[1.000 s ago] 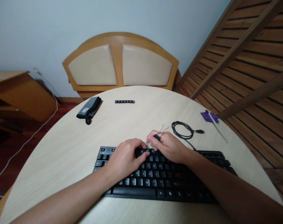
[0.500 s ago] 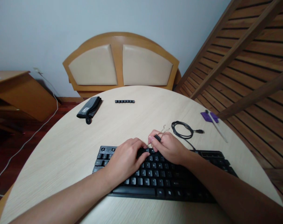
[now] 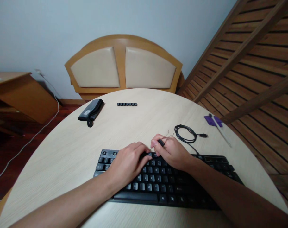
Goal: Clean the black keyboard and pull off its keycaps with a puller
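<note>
A black keyboard [image 3: 136, 196] lies on the table beneath both hands, with two uncovered switch spots showing at its upper left. My right hand [image 3: 173, 153] is closed around a wire keycap puller [image 3: 161, 142] with a black middle grip. Two hooked wire ends of the puller point up and away, while the other end reaches down to the keyboard's top row, by my left fingertips. Resting over the upper keys, my left hand [image 3: 129, 160] has its thumb and index finger apart beside that wire end. The fingers partly hide the contact there.
Several removed keycaps [image 3: 127, 104] stand in a row at the back. A folded dark pouch [image 3: 91, 110] lies left of them. On the right are the coiled USB cable [image 3: 185, 139] and a brush [image 3: 221, 131] over a purple cloth [image 3: 209, 120].
The wire hooks of the puller have tilted slightly to the right and down as my right hand turns a little. My left hand stays nearly in place. The view has shifted slightly.
</note>
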Motion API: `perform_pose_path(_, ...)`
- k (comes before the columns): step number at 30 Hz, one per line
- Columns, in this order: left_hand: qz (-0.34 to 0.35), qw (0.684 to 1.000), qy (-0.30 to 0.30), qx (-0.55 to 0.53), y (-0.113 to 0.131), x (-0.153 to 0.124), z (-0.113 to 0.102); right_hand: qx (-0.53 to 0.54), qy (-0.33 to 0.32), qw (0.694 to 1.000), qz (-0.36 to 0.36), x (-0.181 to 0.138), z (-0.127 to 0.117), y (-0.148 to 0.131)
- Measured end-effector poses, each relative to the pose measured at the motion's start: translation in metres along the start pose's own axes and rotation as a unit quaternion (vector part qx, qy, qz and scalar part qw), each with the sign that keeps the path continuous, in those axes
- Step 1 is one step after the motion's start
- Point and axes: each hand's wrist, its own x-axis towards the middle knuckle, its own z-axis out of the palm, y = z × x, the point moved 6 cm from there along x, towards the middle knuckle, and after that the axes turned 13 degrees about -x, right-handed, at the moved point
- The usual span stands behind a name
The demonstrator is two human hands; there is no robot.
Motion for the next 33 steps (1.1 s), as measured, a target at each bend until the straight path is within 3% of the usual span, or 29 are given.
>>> perform_pose_path(16, 0.000, 1.000, 0.004, 0.005, -0.0011, -0.0004, -0.0008, 0.014, -0.017, 0.999, 0.028, -0.0003, 0.0030, 0.0051)
perform_pose_path(23, -0.006, 0.996, -0.005, 0.086, 0.0026, 0.0002, 0.0009, 0.019, -0.018, 0.999, 0.036, 0.0004, 0.0029, 0.0055)
perform_pose_path(33, 0.008, 0.996, -0.016, 0.087, 0.0049, -0.0004, 0.0018, -0.003, -0.005, 1.000, 0.007, 0.0006, -0.0007, 0.0006)
